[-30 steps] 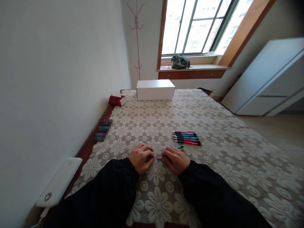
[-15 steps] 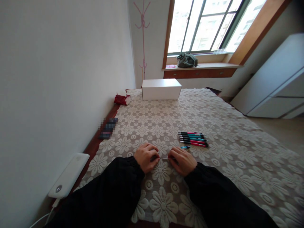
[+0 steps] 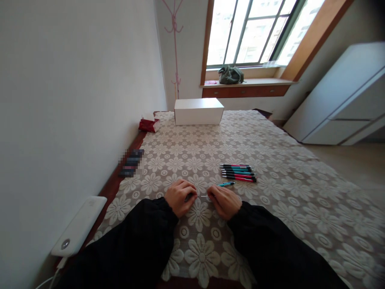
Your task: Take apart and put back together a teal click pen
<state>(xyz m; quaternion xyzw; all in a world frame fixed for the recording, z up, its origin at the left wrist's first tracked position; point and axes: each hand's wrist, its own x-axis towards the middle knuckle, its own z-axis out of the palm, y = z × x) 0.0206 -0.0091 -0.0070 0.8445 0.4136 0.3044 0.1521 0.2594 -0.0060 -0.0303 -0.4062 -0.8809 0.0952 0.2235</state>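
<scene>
Pinching a thin silvery pen part (image 3: 202, 196) between both hands, low over the lace-covered tabletop (image 3: 270, 200). Left hand (image 3: 179, 197) fingers are curling tight on one end, right hand (image 3: 224, 201) fingers are closing on the other end; part too small to identify exactly. A loose teal pen piece (image 3: 226, 184) is lying just beyond the right hand. A row of pink and teal pens (image 3: 237, 173) is lying further out. White box (image 3: 198, 111) is sitting at the far edge, white device (image 3: 78, 225) at the left edge.
</scene>
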